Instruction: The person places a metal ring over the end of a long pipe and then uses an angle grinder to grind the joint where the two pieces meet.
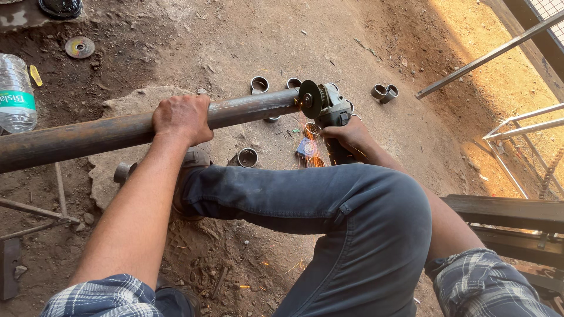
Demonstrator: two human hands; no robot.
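Observation:
My left hand (182, 117) grips a long rusty steel pipe (94, 134) that runs from the left edge to the middle of the view. My right hand (348, 136) holds an angle grinder (332, 111) by its body. The grinder's disc (310, 98) meets the pipe's right end, and small sparks show there. My bent leg in blue jeans (329, 217) crosses the foreground below the pipe. Several short cut pipe rings (247, 157) lie on the dirt floor under and beyond the pipe end.
A plastic water bottle (16, 94) stands at the left edge. A worn cutting disc (79, 47) lies at the upper left. A flat stone (126, 105) sits under the pipe. Metal bars and a frame (517, 126) stand at the right, with a dark steel channel (505, 212) below them.

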